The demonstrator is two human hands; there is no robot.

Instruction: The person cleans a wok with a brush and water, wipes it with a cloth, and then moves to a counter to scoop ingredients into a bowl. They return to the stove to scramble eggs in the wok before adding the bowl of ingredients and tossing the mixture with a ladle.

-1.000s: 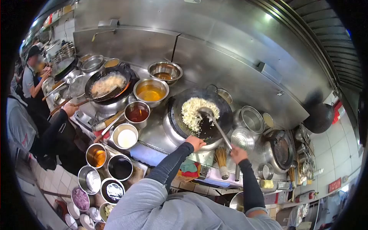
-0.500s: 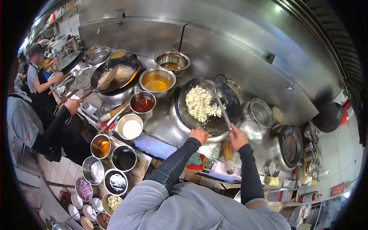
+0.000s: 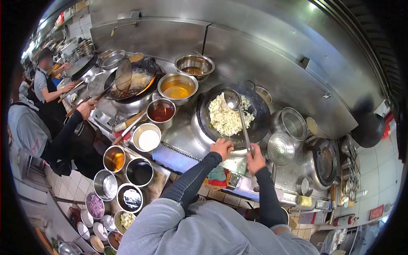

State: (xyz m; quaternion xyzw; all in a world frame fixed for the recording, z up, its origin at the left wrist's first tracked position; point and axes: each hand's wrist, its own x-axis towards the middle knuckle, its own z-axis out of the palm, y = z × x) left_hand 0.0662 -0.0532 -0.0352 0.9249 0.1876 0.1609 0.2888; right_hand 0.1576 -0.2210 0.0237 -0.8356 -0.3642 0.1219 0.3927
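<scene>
My right hand (image 3: 256, 160) is closed around the handle of a long metal ladle (image 3: 245, 129). The ladle's round bowl lies over a heap of pale, rice-like food (image 3: 225, 120) with yellow and green bits. That food sits in a black wok (image 3: 261, 115) on a round steel burner. At the wok's near edge, my left hand (image 3: 222, 148) is closed on its rim or handle; the exact grip is hidden by the fingers. A perforated skimmer (image 3: 281, 148) lies right of the wok, near my right hand.
Left of the wok stand a bowl of yellow liquid (image 3: 176, 89), a pot of red sauce (image 3: 161, 111) and a pot of white stuff (image 3: 147, 138). A co-worker's hand (image 3: 86, 109) holds a strainer (image 3: 123, 75) over another wok. A steel wall (image 3: 263, 46) rises behind.
The ladle's bowl has turned to show its inside, and my right hand has shifted slightly left and down. The food is gathered more centrally. The co-worker's strainer has risen from the left wok.
</scene>
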